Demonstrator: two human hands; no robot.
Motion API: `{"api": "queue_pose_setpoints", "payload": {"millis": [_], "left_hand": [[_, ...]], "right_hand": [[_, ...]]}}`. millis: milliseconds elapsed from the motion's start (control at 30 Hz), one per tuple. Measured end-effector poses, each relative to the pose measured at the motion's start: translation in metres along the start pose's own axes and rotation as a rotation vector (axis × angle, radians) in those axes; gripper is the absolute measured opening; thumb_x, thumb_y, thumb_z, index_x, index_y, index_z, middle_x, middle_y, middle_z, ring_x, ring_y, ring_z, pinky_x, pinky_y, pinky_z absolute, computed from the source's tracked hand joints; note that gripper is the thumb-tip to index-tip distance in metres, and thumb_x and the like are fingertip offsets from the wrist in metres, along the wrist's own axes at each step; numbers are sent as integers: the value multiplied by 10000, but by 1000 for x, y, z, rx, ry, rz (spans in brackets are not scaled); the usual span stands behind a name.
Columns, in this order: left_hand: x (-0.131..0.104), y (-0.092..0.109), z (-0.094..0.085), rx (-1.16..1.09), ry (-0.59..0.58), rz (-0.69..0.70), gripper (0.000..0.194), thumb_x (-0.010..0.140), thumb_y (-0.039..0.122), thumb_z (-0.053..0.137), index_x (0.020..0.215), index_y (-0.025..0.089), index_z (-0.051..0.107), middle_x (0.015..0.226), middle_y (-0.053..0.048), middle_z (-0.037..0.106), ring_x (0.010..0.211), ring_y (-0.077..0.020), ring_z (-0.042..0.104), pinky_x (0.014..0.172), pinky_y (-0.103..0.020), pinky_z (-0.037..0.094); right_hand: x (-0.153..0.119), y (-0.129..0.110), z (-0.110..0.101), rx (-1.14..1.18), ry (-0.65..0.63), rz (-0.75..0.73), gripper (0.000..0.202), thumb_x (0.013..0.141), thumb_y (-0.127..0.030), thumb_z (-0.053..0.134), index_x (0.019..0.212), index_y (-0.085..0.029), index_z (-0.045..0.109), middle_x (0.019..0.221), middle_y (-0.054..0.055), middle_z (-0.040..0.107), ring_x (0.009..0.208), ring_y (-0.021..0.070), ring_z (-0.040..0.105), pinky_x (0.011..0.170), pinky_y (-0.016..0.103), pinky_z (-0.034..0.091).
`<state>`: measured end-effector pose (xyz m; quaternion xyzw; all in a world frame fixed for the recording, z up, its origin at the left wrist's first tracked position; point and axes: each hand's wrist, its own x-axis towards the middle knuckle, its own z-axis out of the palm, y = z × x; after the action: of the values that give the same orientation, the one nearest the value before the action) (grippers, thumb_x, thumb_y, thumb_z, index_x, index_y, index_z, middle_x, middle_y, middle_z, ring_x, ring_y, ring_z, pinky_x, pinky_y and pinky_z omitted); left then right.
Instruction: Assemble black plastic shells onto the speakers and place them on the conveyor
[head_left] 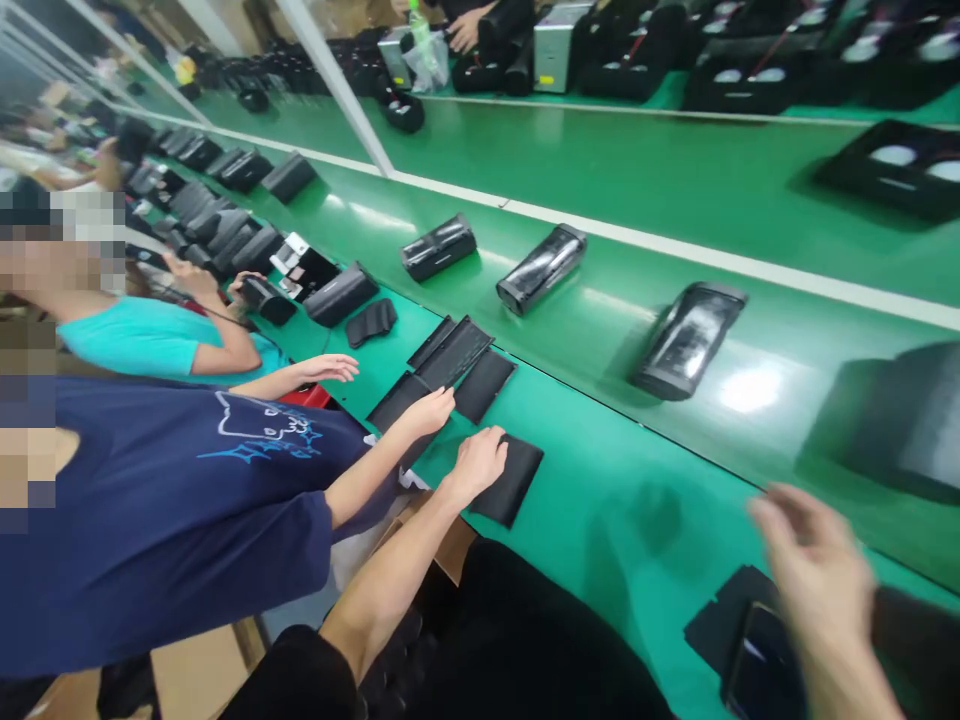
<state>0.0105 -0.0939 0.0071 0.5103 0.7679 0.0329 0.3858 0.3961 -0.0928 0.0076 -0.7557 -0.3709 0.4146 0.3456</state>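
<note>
One long green conveyor (592, 330), running past the far edge of a green counter (577, 450). At the counter's near edge, to the left, a co-worker in a navy shirt (165, 540), with one co-worker's hand (431, 412) at a cluster of black panels (484, 385). Beyond the far edge, on the conveyor, glossy black cases (690, 340), set well apart.

Close to the counter's near edge, right of that cluster, a single black panel (516, 490), lying flat. Looks thin and light, probably stiff enough to keep its shape yet able to flex; likely to slide on the smooth counter, hardly fragile. Best taken by the bare right edge, thumb above and fingers beneath. Long axis across the counter, from far edge to near edge, the near end slanting left; partly covered, with no mark visible to show a leading end.

On the panel's left side, the left hand (478, 462), fingers bent; cannot tell whether pinching or only resting. Toward the counter's right end, the right hand (817, 550), blurred, fingers loosely parted, apparently holding nothing. Near it on the counter, a dark card (716, 612) and a phone (761, 660).
</note>
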Motion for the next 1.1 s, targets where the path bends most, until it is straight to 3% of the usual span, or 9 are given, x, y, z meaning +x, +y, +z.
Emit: {"api": "queue_pose_setpoints", "payload": {"millis": [100,167,233,300,367,500,600,767,1100], "left_hand": [[2,33,12,-228,-77,13,450,964,197,549,1413,202,571,1121,-103,734,910,-231,771,894,-386,623],[-2,55,25,-395,-163,-9,527,932,198,534,1458,183,499,1009,-72,720,673,-186,745,701,-350,644],[-10,74,37,-549,-255,-28,508,904,223,543,1407,166,488,911,-36,681,565,-161,704,590,-327,633],[-24,86,45,-679,-332,-34,441,889,285,579,1307,170,499,879,-13,639,540,-145,683,550,-319,630],[-40,92,46,-779,-403,-27,431,864,376,651,1223,190,500,896,-2,624,536,-129,671,536,-314,630],[-65,94,36,-880,-550,-12,551,824,655,700,1081,197,534,789,10,638,511,-144,663,464,-283,592],[-70,93,28,-889,-624,-27,642,819,820,615,906,187,553,629,-1,631,427,-149,621,371,-236,505],[-74,87,27,-873,-648,-30,532,777,668,790,820,218,510,478,52,578,327,-120,540,304,-170,393],[-80,80,33,-876,-659,9,510,836,662,747,863,234,469,479,67,596,345,-140,581,331,-197,461]], "right_hand": [[-68,19,42,269,-210,203,821,637,-867,803,1150,-231,730,1156,180,780,1058,415,767,825,548,643],[-99,25,59,409,-240,267,846,696,-853,786,1289,-260,674,1118,117,779,954,347,792,775,517,667],[-113,29,60,503,-201,287,865,749,-822,780,1395,-278,592,972,40,759,789,261,775,722,459,667],[-114,31,45,552,-145,289,851,763,-774,816,1396,-261,566,757,-35,688,608,198,698,620,371,628],[-110,32,24,570,-105,290,750,749,-723,866,1259,-231,622,598,-78,597,484,165,606,508,297,543],[-106,31,-9,580,-74,313,544,716,-662,917,889,-223,648,554,-77,548,431,109,494,425,228,422],[-108,23,-20,583,-88,350,538,689,-654,932,792,-226,623,542,-80,512,430,94,440,401,209,375],[-115,10,-26,594,-135,403,525,662,-627,953,828,-226,657,566,-70,540,442,102,451,408,211,387],[-113,16,-24,605,-114,412,553,626,-626,976,886,-234,684,737,-19,698,591,158,616,560,261,549]]}}
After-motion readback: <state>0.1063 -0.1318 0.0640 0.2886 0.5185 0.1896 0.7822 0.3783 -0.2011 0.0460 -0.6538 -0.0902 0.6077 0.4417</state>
